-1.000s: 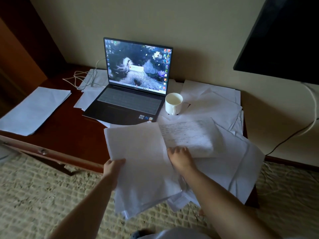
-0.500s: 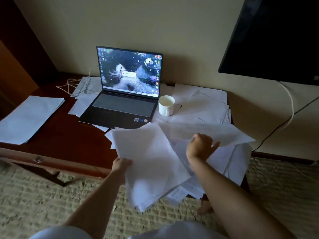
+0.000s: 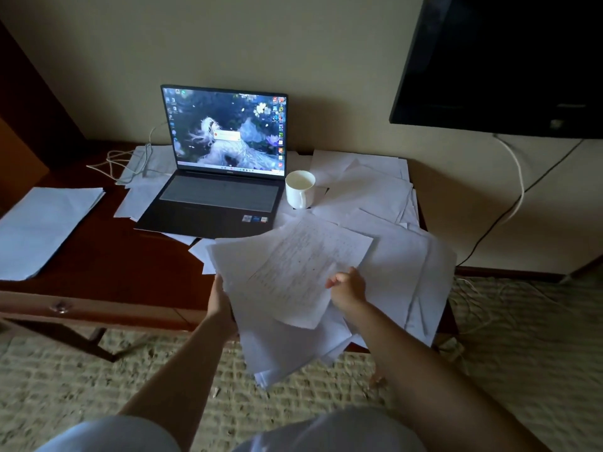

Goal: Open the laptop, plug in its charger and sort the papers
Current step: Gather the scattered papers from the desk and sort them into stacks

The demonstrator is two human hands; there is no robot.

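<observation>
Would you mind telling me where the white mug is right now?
In the head view, the white mug stands on the desk just right of the open laptop, among the loose papers.

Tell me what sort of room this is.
Probably a home or hotel room used as a makeshift workspace. A dark wooden desk stands against a plain wall, a wall-mounted television hangs to the right with cables trailing down, and woven carpet covers the floor. An open laptop sits among loose papers.
</observation>
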